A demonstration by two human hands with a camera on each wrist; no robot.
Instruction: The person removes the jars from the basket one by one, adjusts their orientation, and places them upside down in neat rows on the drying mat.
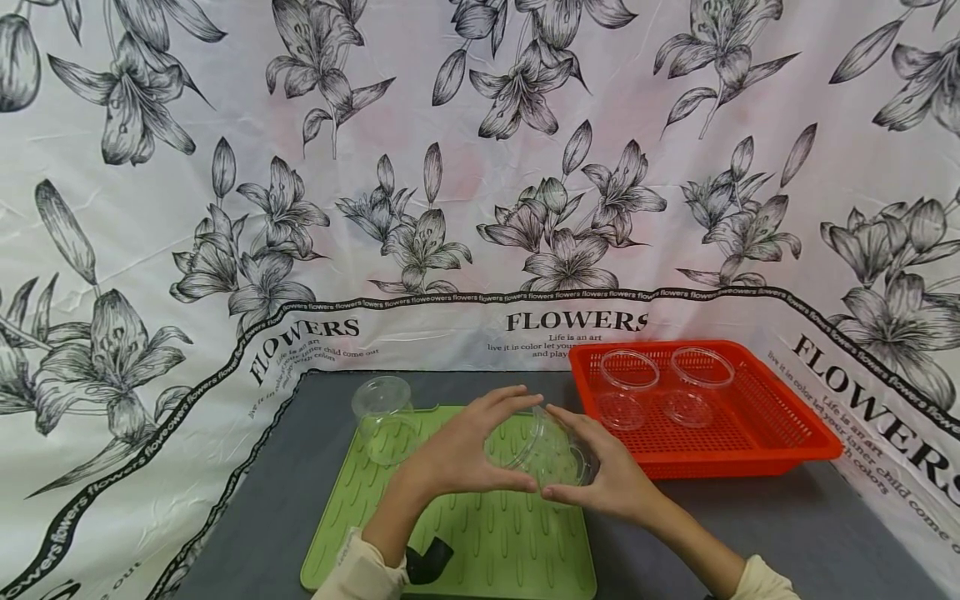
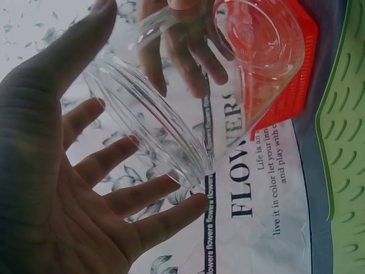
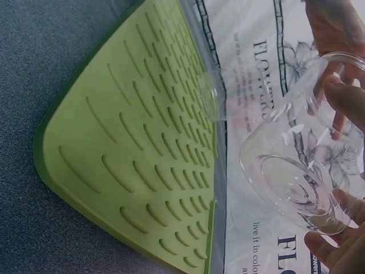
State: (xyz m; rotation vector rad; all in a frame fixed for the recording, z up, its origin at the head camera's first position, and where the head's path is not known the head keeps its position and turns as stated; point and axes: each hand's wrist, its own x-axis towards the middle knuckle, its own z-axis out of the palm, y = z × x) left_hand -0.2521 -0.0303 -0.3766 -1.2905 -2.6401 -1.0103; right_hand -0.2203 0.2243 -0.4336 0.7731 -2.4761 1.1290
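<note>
Above a green ridged mat (image 1: 480,533), both hands hold a clear plastic container (image 1: 551,454) tilted on its side. My left hand (image 1: 453,457) curves its thumb and fingers about the ridged rim (image 2: 165,114). From the other side my right hand (image 1: 618,473) grips the container, its fingers showing through the clear wall in the left wrist view. The round base (image 3: 296,191) faces the camera in the right wrist view. Whether a separate lid sits on the rim, I cannot tell. A second clear container (image 1: 386,421) stands upright on the mat's back left corner.
On the right, a red perforated basket (image 1: 750,467) holds two clear containers (image 1: 628,371). Mat and basket rest on a dark grey table (image 1: 262,500). White flower-printed cloth (image 1: 427,333) hangs behind and along the sides.
</note>
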